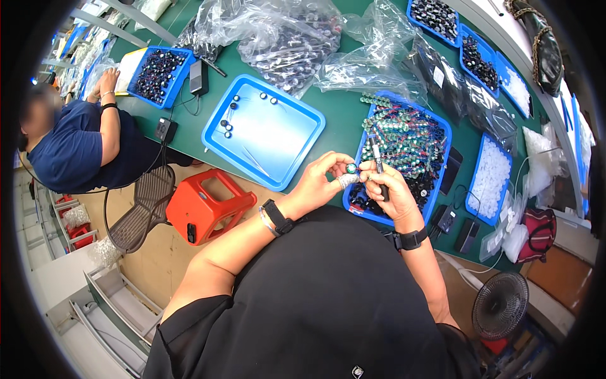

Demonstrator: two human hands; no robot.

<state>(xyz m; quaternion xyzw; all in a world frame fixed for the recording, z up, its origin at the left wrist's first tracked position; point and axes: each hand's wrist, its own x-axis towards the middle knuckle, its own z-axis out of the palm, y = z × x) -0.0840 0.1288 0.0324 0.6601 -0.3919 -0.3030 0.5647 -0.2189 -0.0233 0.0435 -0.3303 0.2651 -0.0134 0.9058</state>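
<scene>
My left hand pinches a small round part with a green face between thumb and fingertips. Silvery wrapping covers that thumb. Wrapped around a slim black-and-silver pen-shaped tool, my right hand has its fingertips close to the round part; whether they touch it I cannot make out. Both hands are over the near left edge of a blue tray heaped with small green circuit boards and black parts. Left of it, another blue tray holds several small black round parts and thin wires.
Clear plastic bags of parts lie at the back of the green table. Blue trays of white pieces and dark pieces stand to the right. A red stool stands at the left, near a seated person. A fan is at lower right.
</scene>
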